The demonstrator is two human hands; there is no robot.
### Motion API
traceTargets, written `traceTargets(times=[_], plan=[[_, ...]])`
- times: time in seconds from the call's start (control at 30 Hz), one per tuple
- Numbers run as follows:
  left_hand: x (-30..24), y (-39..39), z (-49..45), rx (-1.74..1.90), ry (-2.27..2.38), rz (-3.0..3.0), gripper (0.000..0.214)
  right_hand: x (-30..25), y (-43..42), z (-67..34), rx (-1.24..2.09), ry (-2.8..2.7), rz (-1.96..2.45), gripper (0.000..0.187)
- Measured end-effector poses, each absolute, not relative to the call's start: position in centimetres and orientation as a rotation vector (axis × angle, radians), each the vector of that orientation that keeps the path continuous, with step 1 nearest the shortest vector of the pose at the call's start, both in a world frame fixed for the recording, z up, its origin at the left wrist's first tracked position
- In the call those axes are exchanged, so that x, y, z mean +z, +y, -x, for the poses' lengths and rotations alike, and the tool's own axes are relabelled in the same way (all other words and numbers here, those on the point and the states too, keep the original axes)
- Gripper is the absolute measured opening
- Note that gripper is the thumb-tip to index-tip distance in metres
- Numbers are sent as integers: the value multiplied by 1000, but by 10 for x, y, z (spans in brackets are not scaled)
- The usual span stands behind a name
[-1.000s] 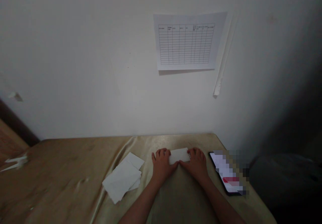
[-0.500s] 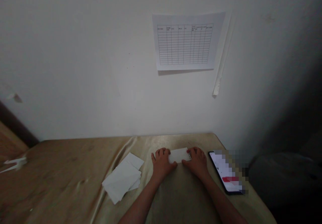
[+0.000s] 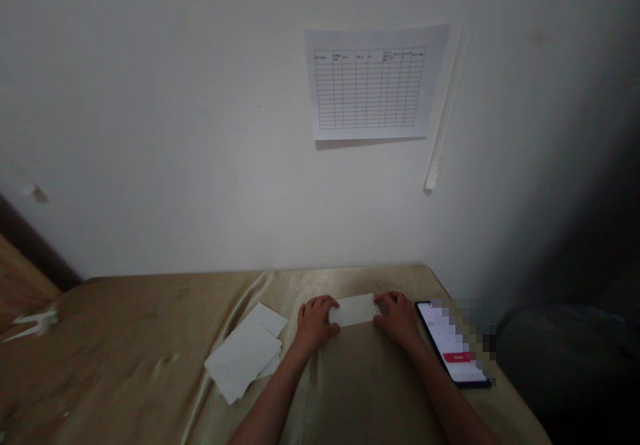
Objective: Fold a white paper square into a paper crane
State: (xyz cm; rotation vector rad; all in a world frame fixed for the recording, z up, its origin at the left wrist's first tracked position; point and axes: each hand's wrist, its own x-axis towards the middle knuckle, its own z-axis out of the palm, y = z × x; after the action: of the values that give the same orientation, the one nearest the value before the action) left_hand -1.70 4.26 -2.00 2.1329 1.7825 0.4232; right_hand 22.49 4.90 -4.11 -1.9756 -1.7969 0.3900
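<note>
A small white sheet of paper (image 3: 354,310), with a row of holes or a ragged edge at its right end, lies between my two hands near the back of the table. My left hand (image 3: 316,322) has the left end, thumb at the near corner and fingers at the far corner. At the opposite end my right hand (image 3: 399,318) pinches the perforated side in the same way. Left of my left forearm, several loose white sheets (image 3: 245,355) rest in an untidy, fanned pile.
A phone (image 3: 453,345) with a lit screen, partly blurred out, lies at the table's right edge. Shiny, creased tan cloth (image 3: 135,338) covers the table. White scraps (image 3: 37,324) sit at far left. A printed table sheet (image 3: 373,85) hangs on the wall behind.
My hands have drawn slightly apart, the left one leftward and the right one rightward, so more of the sheet between them shows. The loose pile looks the same.
</note>
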Motion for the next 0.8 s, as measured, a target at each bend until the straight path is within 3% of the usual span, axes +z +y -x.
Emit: traceTargets(times=[0.27,0.63,0.8], plan=[[-18,46,33,377,1689,-2159,59,-42,51,-235,444,-1822,1918,36],[-22,48,42,372,1633,-2254,57,-48,57,-243,448,-1872,1875,42],[-17,47,44,332,1594,-2257,54,-51,55,-245,444,-1877,1863,35]])
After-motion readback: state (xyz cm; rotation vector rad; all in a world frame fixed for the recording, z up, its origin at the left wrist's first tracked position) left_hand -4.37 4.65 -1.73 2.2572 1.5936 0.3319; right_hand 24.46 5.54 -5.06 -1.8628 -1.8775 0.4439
